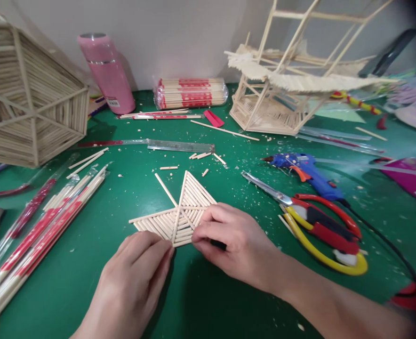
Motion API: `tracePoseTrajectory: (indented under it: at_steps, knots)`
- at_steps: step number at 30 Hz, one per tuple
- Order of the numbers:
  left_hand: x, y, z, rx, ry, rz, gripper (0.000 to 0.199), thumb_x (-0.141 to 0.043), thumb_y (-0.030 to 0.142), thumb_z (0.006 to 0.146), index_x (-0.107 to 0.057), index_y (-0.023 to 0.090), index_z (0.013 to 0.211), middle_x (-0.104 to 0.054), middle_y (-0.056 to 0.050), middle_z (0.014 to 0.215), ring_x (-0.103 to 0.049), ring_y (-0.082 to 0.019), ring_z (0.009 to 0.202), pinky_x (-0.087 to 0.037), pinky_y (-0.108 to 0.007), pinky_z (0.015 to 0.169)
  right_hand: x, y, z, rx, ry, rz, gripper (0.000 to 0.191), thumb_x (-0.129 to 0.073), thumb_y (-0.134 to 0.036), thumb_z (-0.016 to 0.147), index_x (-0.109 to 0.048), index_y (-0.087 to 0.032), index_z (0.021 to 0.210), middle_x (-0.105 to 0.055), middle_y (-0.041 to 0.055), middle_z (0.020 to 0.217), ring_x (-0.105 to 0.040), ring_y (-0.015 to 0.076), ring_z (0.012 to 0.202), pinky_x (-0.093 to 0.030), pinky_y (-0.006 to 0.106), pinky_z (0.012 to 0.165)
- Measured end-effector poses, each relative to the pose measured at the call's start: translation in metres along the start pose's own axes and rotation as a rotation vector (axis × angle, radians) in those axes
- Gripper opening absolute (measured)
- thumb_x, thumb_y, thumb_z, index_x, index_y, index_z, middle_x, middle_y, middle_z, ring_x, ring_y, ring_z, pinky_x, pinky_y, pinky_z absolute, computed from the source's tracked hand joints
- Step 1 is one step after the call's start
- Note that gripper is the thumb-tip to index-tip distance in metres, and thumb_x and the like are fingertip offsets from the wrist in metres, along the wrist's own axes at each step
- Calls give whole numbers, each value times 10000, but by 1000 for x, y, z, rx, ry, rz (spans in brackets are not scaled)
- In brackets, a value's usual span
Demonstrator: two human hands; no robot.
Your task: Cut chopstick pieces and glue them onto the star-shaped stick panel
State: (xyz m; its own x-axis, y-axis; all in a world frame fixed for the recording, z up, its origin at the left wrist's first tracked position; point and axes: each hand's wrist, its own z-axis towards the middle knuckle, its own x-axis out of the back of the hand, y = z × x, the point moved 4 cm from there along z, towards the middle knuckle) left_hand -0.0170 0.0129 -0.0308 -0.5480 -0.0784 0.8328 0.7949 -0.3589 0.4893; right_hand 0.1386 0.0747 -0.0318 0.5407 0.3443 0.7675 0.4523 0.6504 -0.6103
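A small panel of pale wooden sticks lies on the green table, its sticks laid side by side in triangular sections around a centre. One spoke juts out bare at its upper left. My left hand is closed, fingertips pinching the panel's near edge. On its right side, my right hand is closed too, thumb and fingers pinching the rim, which they partly hide. Short stick offcuts lie just beyond the panel. To the right of my right hand rest scissors with red and yellow handles and a blue glue gun.
A large stick-built panel stands at left, near a pink bottle. Wrapped chopsticks lie front left, and a chopstick pack sits by the wall. A stick-built frame model stands back right. The glue gun's cord curves along the right.
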Motion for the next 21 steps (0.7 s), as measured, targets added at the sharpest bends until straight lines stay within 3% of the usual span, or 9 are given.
tracePoseTrajectory:
  at_steps: [11,21]
  knots:
    - [0,0,2,-23,-56,6,129,-493,176,843,-552,215,951,-587,-23,872,-594,-118,743,-497,-188,631,1,0,0,10,-1,-19,121,-531,-170,816,-632,-200,756,-576,10,773,-497,139,744,-371,267,639]
    - [-3,-4,1,-43,-67,45,115,-494,198,846,-545,220,947,-585,-23,862,-591,-134,758,-503,-216,648,1,0,0,15,1,-14,122,-530,-172,819,-636,-192,760,-577,12,767,-493,139,735,-368,266,633]
